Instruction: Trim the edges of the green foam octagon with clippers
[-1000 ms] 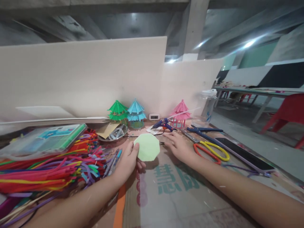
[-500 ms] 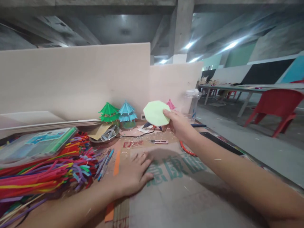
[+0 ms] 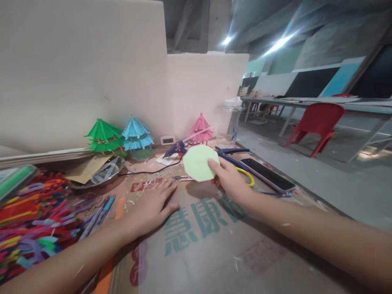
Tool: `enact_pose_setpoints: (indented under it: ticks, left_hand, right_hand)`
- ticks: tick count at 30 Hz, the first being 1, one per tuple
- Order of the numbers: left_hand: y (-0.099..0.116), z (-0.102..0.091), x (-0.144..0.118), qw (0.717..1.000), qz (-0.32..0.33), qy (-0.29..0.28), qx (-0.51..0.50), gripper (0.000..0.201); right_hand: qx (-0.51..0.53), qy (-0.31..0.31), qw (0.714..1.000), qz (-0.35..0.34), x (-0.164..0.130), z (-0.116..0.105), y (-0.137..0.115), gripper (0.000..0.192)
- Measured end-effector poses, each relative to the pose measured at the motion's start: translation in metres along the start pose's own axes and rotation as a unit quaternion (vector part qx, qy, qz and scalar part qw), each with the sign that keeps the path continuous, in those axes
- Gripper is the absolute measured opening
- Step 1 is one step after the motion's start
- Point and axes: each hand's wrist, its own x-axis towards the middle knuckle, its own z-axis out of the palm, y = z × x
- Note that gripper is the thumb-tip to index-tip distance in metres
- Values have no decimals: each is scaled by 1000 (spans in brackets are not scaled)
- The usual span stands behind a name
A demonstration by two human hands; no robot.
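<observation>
Disc (image 3: 200, 162) lower, near “慧康” lettering (image 3: 210, 215)

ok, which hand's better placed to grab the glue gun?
Probably the left hand: it looks empty, palm down over the cardboard, with the glue gun beyond its fingertips. The right hand is occupied, pinching the green paper.

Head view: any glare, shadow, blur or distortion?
Head view: ceiling light flares into streaks, upper right; head view: soft shadow on the printed work surface below the pale green disc in the right hand; head view: forearms look stretched toward the lower corners; head view: fine detail soft, small white display unreadable.
</observation>
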Motion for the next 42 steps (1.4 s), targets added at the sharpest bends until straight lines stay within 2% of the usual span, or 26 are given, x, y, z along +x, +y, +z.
enact_pose_setpoints:
  ticks: [3, 6, 7, 8, 10, 11, 13, 14, 16, 17, 18, 20, 22, 23, 24, 26, 27, 29, 30, 32, 34, 35, 37, 38, 39, 42]
  left_hand:
    - [-17, -11, 1, 999, 34, -14, -33, 43]
    - [-21, -20, 1, 986, -125, 102, 39, 53]
    - [-15, -21, -3, 982, -151, 103, 49, 56]
    - [-6, -22, -9, 990, -122, 63, 24, 55]
    - [18, -24, -24, 990, 24, -66, -119, 44]
    - [28, -24, -30, 961, 89, -163, -204, 38]
    - [41, -22, -38, 914, 128, -234, -305, 34]
    - [43, -20, -38, 931, 70, -183, -309, 36]
    - [45, -12, -33, 978, -49, 23, -202, 36]
    - [48, -8, -31, 984, -88, 77, -137, 44]
    - [54, -4, -30, 987, -85, 76, -109, 51]
    - [74, -1, -33, 986, 43, -38, -159, 46]
    - [94, -6, -35, 917, 202, -243, -245, 30]
    - [100, -9, -33, 895, 213, -286, -268, 34]
    - [103, -11, -29, 917, 173, -235, -271, 37]
    - [102, -9, -16, 976, 46, 2, -212, 35]
    - [102, -5, -10, 980, 26, 46, -192, 37]
    - [108, 9, -3, 983, 20, 73, -165, 43]
    - [114, 16, -3, 981, 66, 33, -178, 42]
    - [125, 25, -7, 931, 229, -145, -245, 36]
    - [123, 22, -8, 910, 272, -192, -249, 33]
    - [115, 15, -5, 914, 267, -192, -238, 34]
    - [85, -4, 9, 970, 143, -3, -199, 32]
    - [66, -13, 18, 982, 83, 91, -144, 28]
    - [48, -20, 29, 986, 35, 143, -80, 29]
    - [12, -24, 56, 987, 32, 148, -52, 39]
  right_hand:
    - [13, 41, 998, 52, -8, -7, 23, 45]
    - [-7, -1, 999, 47, -11, -5, 25, 44]
    - [-16, -17, 999, 44, -12, -4, 24, 43]
    - [-22, -28, 998, 43, -12, -3, 22, 43]
    - [-25, -30, 998, 45, -13, -2, 20, 43]
    - [-25, -25, 998, 44, -13, -3, 21, 44]
    - [-22, -10, 999, 39, -13, -5, 22, 44]
    - [-20, 0, 999, 36, -12, -6, 23, 44]
    - [-12, 21, 999, 29, -12, -6, 24, 43]
    - [-8, 29, 999, 26, -11, -6, 24, 43]
    - [-5, 33, 999, 23, -10, -5, 23, 42]
    - [0, 36, 999, 22, -7, -3, 22, 40]
    - [4, 50, 999, 22, -3, -1, 21, 37]
    - [6, 61, 998, 19, 0, 1, 21, 37]
    - [7, 71, 997, 16, 2, 3, 21, 37]
    - [10, 88, 996, 6, 6, 8, 22, 37]
    - [14, 96, 995, 2, 8, 10, 23, 38]
    - [24, 107, 994, -3, 13, 13, 22, 41]
    - [30, 110, 994, -2, 15, 13, 20, 42]
    - [43, 110, 993, 2, 20, 7, 13, 44]
    - [56, 109, 992, 4, 25, -6, 3, 43]
    - [62, 108, 992, 4, 27, -14, -2, 42]
    - [66, 107, 992, 0, 29, -30, -10, 40]
    - [65, 107, 992, -2, 28, -37, -11, 40]
    - [62, 106, 992, -3, 26, -42, -10, 40]
    - [42, 99, 994, 0, 17, -44, 5, 42]
